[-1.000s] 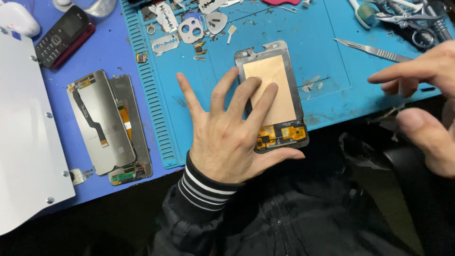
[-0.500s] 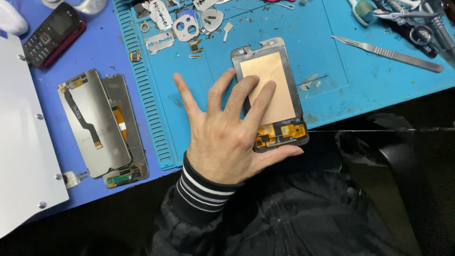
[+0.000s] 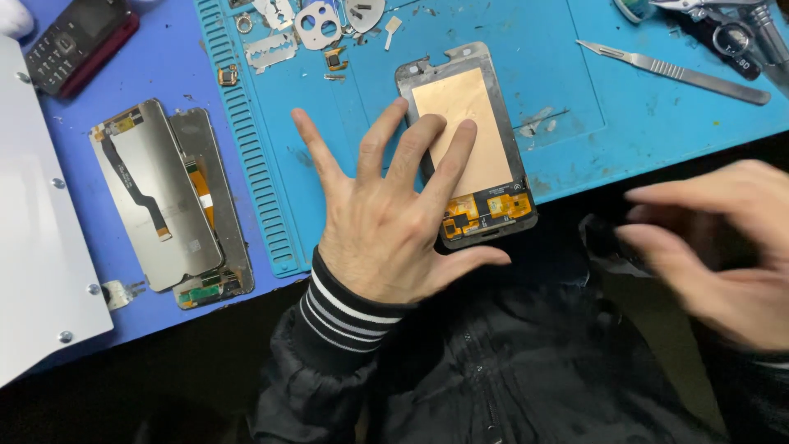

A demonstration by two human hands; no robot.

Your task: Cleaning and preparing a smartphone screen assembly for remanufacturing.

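While the left hand (image 3: 386, 222) lies flat with fingers spread wide, its fingertips press on the phone screen panel (image 3: 468, 140), which rests face down on the blue mat (image 3: 575, 99) near the counter's front edge. Off the counter, the right hand (image 3: 723, 255) is blurred, fingers loosely open and holding nothing. A scalpel (image 3: 674, 72) lies well apart, and two more screen panels (image 3: 168, 201) sit left of the mat.

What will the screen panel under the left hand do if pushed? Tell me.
The screen panel looks thin and flat, so it would probably slide on the smooth blue mat rather than tip. It overhangs the mat's edge, so a nudge could drop it. The orange flex parts look fragile. The left hand pins it.
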